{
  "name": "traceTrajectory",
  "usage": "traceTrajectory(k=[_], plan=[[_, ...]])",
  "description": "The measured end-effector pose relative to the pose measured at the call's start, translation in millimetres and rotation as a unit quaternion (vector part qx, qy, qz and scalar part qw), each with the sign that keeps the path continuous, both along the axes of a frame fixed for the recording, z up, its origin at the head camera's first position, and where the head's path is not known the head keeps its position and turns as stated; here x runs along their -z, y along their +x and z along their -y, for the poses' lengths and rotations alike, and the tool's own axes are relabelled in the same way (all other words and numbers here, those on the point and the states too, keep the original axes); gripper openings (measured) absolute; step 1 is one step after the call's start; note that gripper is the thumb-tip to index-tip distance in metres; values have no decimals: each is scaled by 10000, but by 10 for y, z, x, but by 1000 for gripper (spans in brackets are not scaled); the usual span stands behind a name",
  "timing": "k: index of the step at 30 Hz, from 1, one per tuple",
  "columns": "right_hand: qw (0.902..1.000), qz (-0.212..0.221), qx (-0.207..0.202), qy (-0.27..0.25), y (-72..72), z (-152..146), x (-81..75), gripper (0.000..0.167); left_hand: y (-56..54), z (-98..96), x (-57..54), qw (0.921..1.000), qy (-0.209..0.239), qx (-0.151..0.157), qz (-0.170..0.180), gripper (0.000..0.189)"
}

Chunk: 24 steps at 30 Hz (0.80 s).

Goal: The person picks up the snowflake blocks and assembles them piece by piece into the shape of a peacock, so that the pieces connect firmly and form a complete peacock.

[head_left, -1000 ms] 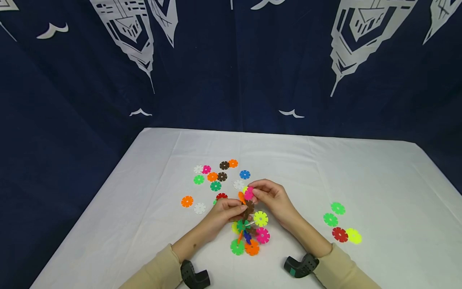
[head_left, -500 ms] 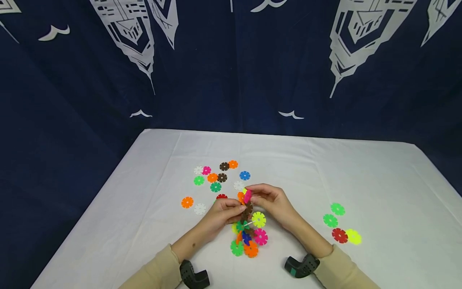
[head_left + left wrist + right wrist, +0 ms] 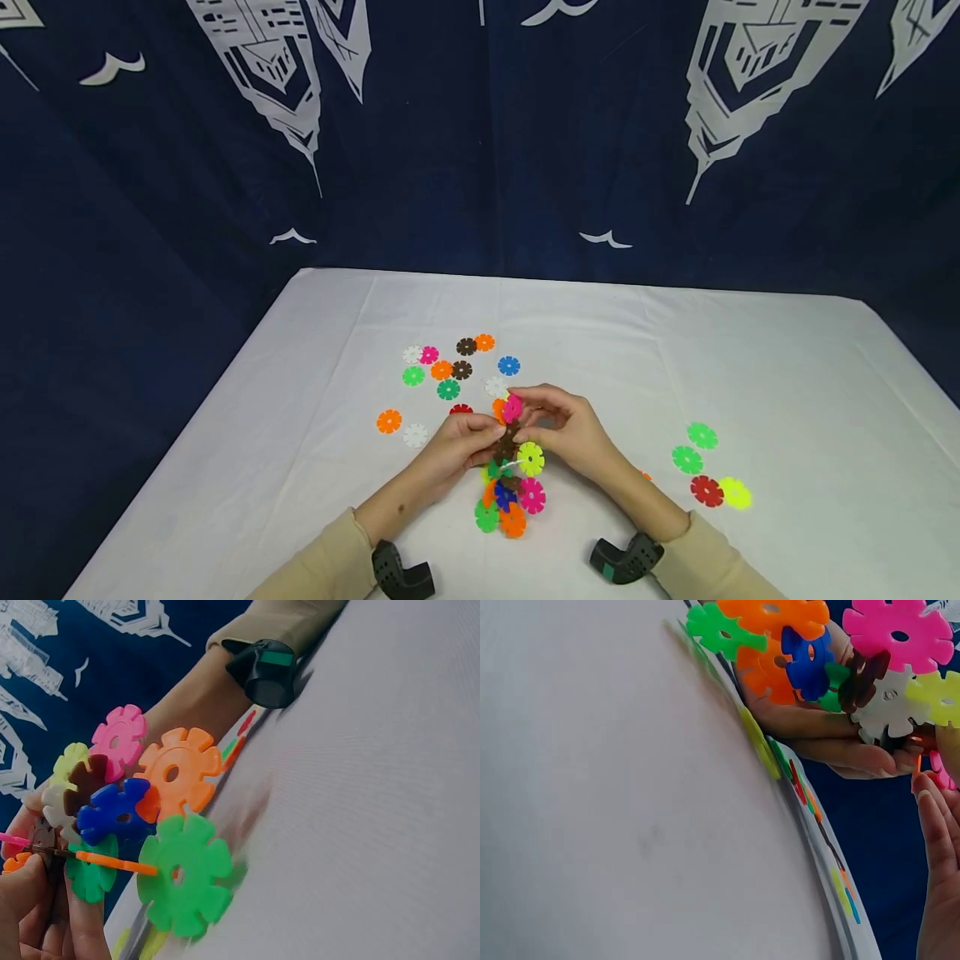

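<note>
A cluster of notched, flower-shaped plastic discs [image 3: 532, 495], slotted together at angles, hangs between the two hands. Green [image 3: 185, 875], orange [image 3: 178, 771], blue [image 3: 114, 811], pink, yellow, white and brown discs make it up. My left hand [image 3: 463, 440] pinches it by a brown disc [image 3: 506, 448] near its far end. From the other side, my right hand [image 3: 561, 421] has its index fingertip on a small pink disc [image 3: 513, 408] and its thumb close by the brown one. An orange disc [image 3: 498, 410] sits beside the pink disc.
Several loose discs lie flat on the white tablecloth [image 3: 315, 467] beyond the hands, including a blue [image 3: 508, 366] and an orange disc [image 3: 388, 421]. To the right lie two green discs [image 3: 687, 459], a red one [image 3: 707, 491] and a yellow one [image 3: 736, 493].
The cluster has swung slightly left and turned. The right hand has shifted a little left and down, its thumb moving from the pink disc toward the brown one. The left hand keeps its pinch.
</note>
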State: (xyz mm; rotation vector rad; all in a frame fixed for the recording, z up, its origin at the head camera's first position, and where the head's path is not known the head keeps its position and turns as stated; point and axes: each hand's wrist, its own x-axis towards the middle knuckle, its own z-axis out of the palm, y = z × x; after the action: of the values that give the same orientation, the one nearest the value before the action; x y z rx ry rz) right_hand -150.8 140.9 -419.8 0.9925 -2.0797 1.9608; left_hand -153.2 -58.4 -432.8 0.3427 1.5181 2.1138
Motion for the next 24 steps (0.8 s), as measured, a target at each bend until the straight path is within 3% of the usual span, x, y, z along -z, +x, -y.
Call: traceTrajectory(k=[10, 17, 24], plan=[[9972, -672, 312, -34, 137, 93, -169, 42, 14, 11, 5, 9999, 86, -66, -24, 20], [9981, -370, 480, 55, 59, 46, -6, 34, 36, -2, 31, 9997, 150, -132, 150, 17], [9993, 4, 377, -7, -5, -31, -30, 15, 33, -19, 5, 10000, 7, 40, 84, 15]])
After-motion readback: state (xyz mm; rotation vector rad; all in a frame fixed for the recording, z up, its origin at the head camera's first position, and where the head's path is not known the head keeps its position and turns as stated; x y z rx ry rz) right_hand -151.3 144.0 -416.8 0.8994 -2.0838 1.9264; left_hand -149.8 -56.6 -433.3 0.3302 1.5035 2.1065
